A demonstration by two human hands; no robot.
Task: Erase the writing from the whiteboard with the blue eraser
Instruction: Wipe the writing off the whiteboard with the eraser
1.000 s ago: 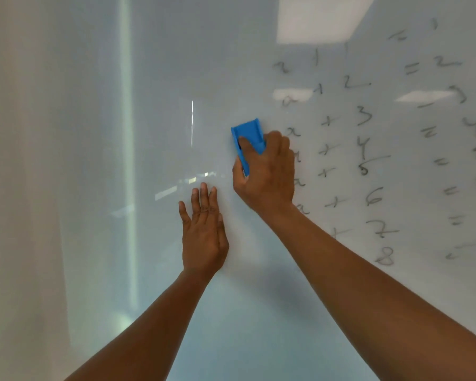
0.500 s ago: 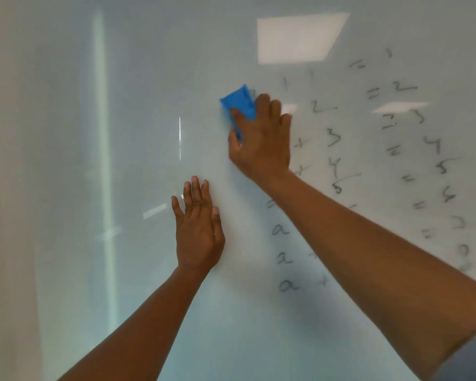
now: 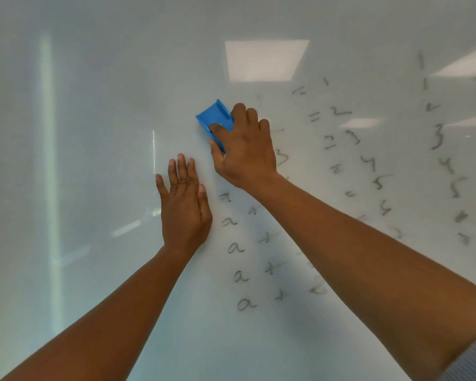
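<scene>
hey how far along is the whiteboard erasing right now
Done: the whiteboard left of the hands is bare, and the top of the letter column by the blue eraser looks wiped. In hand: the right hand presses the eraser to the board; the left hand lies flat on it. Left: the column of a's, plus signs, equals signs and numbers to the right. Most writing remains.

Soft, even indoor light; the glossy whiteboard (image 3: 99,100) mirrors a ceiling panel (image 3: 267,60) as a bright rectangle, with a pale vertical streak (image 3: 48,149) of glare at left. Faint shadows lie beneath both arms. The writing (image 3: 448,166) at the right edge is smeared by blur, and lines bow near the frame edges
</scene>
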